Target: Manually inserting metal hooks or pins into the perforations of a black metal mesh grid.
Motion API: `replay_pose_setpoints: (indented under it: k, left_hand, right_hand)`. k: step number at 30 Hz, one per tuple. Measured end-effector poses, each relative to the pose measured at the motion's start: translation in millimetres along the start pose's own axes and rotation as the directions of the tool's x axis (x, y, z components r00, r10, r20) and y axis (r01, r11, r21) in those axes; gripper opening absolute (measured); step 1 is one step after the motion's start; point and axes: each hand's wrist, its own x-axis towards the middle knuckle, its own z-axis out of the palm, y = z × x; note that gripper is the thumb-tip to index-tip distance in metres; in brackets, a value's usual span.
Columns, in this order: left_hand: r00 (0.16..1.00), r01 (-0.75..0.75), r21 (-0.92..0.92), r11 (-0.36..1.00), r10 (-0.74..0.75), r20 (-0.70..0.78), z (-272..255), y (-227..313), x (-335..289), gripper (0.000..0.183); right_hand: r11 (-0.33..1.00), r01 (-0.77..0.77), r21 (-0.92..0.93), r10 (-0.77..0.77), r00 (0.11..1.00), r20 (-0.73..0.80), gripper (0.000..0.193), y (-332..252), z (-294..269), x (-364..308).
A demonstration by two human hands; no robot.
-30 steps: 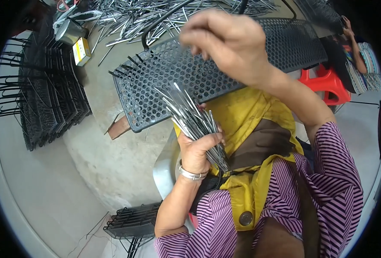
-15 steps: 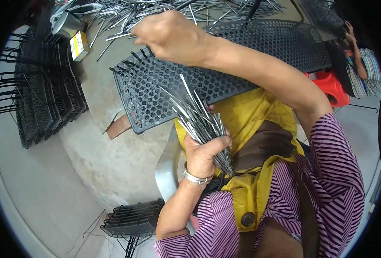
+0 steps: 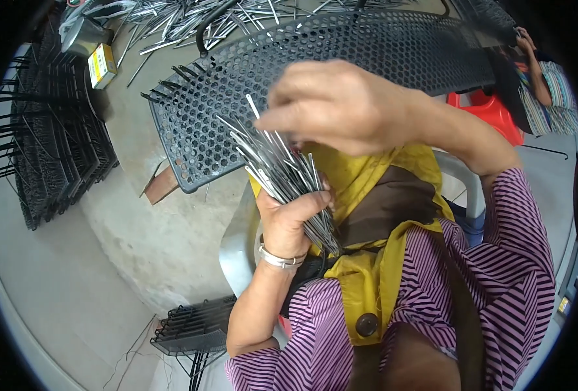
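A thick bundle of thin silvery metal strips [image 3: 277, 174] is gripped in my left hand [image 3: 289, 218], closed around its lower part, with the upper ends fanned out. My right hand [image 3: 338, 107] is above the bundle's upper ends, its fingers blurred by motion, so I cannot tell whether it holds a strip. Beneath and beyond both hands lies a black perforated panel [image 3: 201, 133] full of round holes. Several short black prongs [image 3: 183, 75] stand up along its far left corner.
Loose metal strips [image 3: 191, 25] lie heaped beyond the panel. Stacked black racks [image 3: 57, 143] stand at left, near a yellow-and-white box [image 3: 102, 66] and a metal can [image 3: 84, 36]. A brick [image 3: 162, 185], a red stool [image 3: 494, 117] and another person's arm [image 3: 538, 72] are also visible.
My right hand has come back from the panel's far left side toward me, to the bundle. The left hand still holds the strips. The whole view has shifted slightly.
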Motion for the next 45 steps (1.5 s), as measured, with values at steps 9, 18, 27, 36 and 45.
replay_pose_setpoints:
  k: [9, 18, 27, 36, 45]
  left_hand:
    - [0.997, -0.018, 0.057, 0.998, 0.014, 0.078, -4, -1, 3, 0.032]
    - [0.995, 0.004, 0.041, 0.999, -0.008, 0.1, 3, 1, 0, 0.054]
    - [0.996, 0.006, 0.051, 0.999, -0.011, 0.087, 1, -1, 3, 0.07]
    - [0.997, 0.036, 0.062, 0.997, -0.04, 0.071, -1, -2, 3, 0.07]
    - [0.998, 0.046, 0.046, 0.998, -0.047, 0.036, 2, -2, 1, 0.071]
  right_hand:
    - [0.978, 0.167, -0.127, -0.153, 0.982, 0.11, 0.034, -25, 11, -15]
    - [0.942, 0.137, -0.306, -0.174, 0.98, -0.098, 0.025, -2, 8, -11]
    - [0.9, -0.127, -0.416, -0.052, 0.919, -0.392, 0.017, 28, -11, 36]
    - [0.839, -0.174, -0.516, 0.054, 0.97, -0.238, 0.02, 48, -7, 54]
    - [0.868, -0.081, -0.489, 0.123, 0.991, 0.055, 0.015, 53, -1, 85]
